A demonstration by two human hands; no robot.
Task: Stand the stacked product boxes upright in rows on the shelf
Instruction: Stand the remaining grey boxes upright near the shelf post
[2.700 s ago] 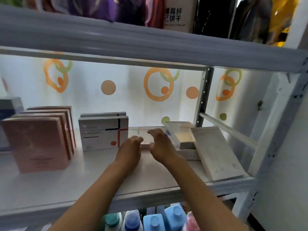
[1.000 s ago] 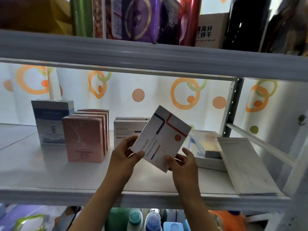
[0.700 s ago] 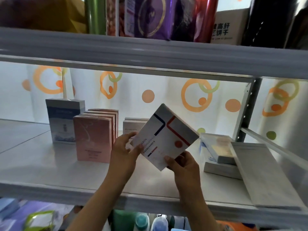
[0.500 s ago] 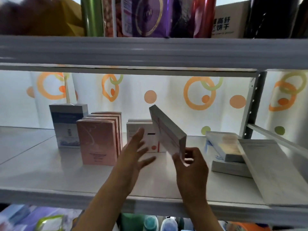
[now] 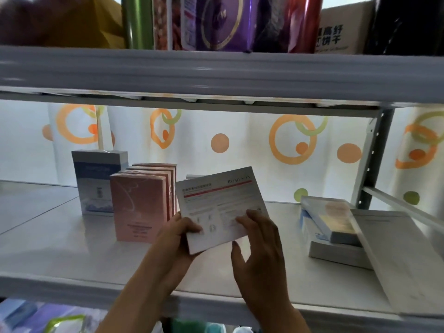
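Left to right on the shelf (image 5: 60, 255): blue-white box (image 5: 96, 183) upright at back-left, then a row of pink boxes (image 5: 140, 207) standing front to back. Centre: white box (image 5: 219, 207) held above the shelf, tilted, printed back facing the camera. Left hand (image 5: 179, 239) grips its lower-left corner, thumb on the face, fingers behind. Right hand (image 5: 258, 246) pinches the lower-right edge, fingertips on the face, thumb under. Right: flat stack of boxes (image 5: 334, 236), grey-white box (image 5: 398, 260) leaning on it.

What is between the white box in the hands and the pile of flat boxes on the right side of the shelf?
Only bare shelf: the head view shows nothing between the white box and the pile of flat boxes.
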